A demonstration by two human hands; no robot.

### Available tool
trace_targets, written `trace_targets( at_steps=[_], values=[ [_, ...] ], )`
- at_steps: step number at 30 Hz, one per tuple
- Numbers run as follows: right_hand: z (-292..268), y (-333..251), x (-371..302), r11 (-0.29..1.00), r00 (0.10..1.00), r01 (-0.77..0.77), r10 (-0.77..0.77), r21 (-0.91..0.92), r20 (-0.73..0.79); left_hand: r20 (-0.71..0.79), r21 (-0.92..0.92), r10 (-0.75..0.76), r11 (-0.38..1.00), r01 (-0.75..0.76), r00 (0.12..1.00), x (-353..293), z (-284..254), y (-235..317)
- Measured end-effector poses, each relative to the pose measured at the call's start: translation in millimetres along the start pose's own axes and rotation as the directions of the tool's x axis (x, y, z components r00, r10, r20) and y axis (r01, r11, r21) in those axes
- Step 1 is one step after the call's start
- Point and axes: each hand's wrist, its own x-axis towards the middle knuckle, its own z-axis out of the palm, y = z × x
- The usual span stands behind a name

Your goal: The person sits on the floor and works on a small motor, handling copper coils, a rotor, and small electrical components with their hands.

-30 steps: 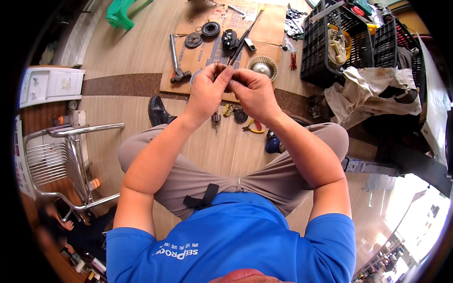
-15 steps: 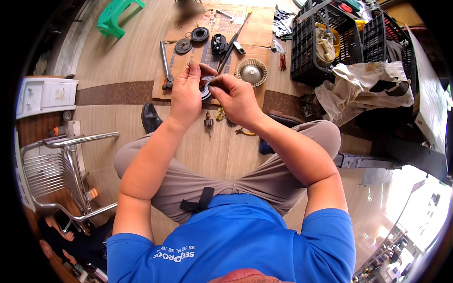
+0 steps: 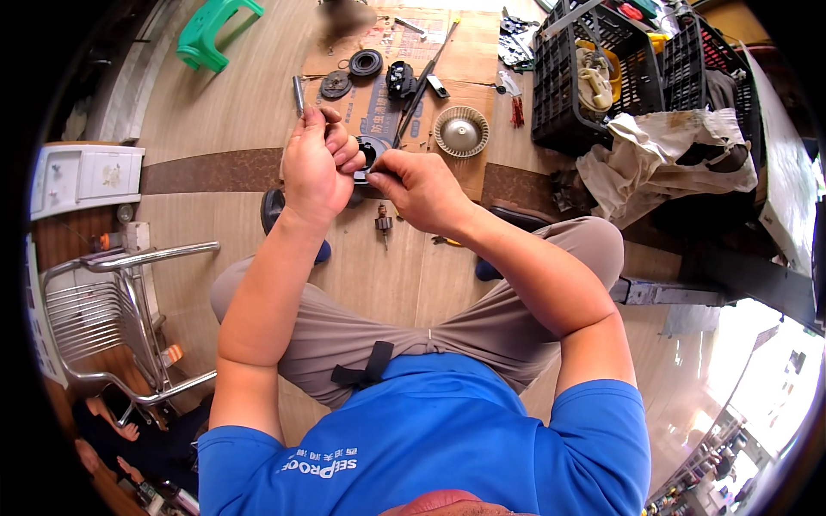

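My left hand (image 3: 318, 168) is raised over the near edge of the cardboard, its fingers curled and the thumb and forefinger pinched together. Whatever they pinch is too small to make out. To its right, my right hand (image 3: 422, 185) is closed, thumb against forefinger, at the rim of a round grey part (image 3: 372, 148) with a dark hollow middle. Both hands partly cover this part, and I cannot tell whether either grips it. A small motor armature (image 3: 384, 221) with a shaft lies on the floor just below the hands. Behind my left hand shows a metal tool handle (image 3: 298, 93).
On the cardboard (image 3: 469, 90) lie a finned blower wheel (image 3: 461, 132), a black ring (image 3: 366, 62), a dark disc (image 3: 335, 84), a black block-shaped part (image 3: 400, 79) and a long dark rod (image 3: 422, 90). Black crates (image 3: 564, 103) stand right, a green stool (image 3: 202, 39) far left.
My left hand has moved left and slightly down, away from my right hand, and its fingers have curled. My right hand has dropped a little. More of the round part shows between them.
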Motion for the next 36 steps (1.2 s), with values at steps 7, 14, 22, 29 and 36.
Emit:
trace_targets(
  at_steps=[7, 14, 22, 29, 36],
  values=[
    [-13, -3, 3, 0.982, 0.99, 0.081, -0.06, -0.17, 0.127, -0.099, 0.144, 0.073, 0.988, -0.058, 0.992, 3, 6, 3],
    [-38, -5, 7, 0.901, 0.943, 0.22, -0.099, -0.374, 0.318, -0.138, 0.424, -0.023, 0.902, 0.08, 0.99, 6, 0, -8],
    [-60, -5, 8, 0.852, 0.918, 0.295, -0.126, -0.432, 0.377, -0.058, 0.598, -0.249, 0.767, 0.234, 0.967, 2, -4, -18],
    [-74, -5, 10, 0.792, 0.928, 0.325, -0.162, -0.517, 0.336, 0.065, 0.735, -0.413, 0.636, 0.236, 0.909, -6, 6, -25],
    [-73, -4, 12, 0.802, 0.911, 0.397, -0.287, -0.446, 0.295, 0.093, 0.746, -0.505, 0.606, 0.277, 0.858, -12, 9, -17]
  ],
)
